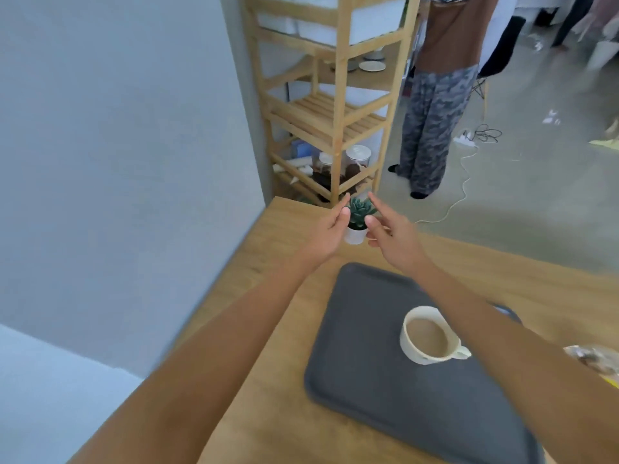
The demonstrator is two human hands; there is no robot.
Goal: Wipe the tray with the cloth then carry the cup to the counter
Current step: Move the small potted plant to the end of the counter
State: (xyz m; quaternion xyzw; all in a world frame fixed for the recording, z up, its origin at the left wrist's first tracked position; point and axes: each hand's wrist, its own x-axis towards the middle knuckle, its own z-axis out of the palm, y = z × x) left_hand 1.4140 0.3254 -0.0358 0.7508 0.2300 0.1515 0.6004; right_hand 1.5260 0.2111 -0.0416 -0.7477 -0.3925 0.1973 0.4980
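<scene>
A dark grey tray [368, 390] lies on the wooden table [278, 363]. On its right half stands a cream cup [428, 338] with its handle to the right. Both my arms stretch out past the tray. My left hand [330, 232] and my right hand [392, 239] flank a small green succulent in a white pot [356, 229] near the table's far corner. The fingers of both hands are spread close to the pot; I cannot tell whether they touch it. No cloth is in view.
A wooden shelf unit [335, 122] with jars and plates stands beyond the table's corner, against a grey wall on the left. A person in patterned trousers [428, 128] stands on the floor next to a white cable [464, 182]. A wrapped packet [596, 360] lies at the right edge.
</scene>
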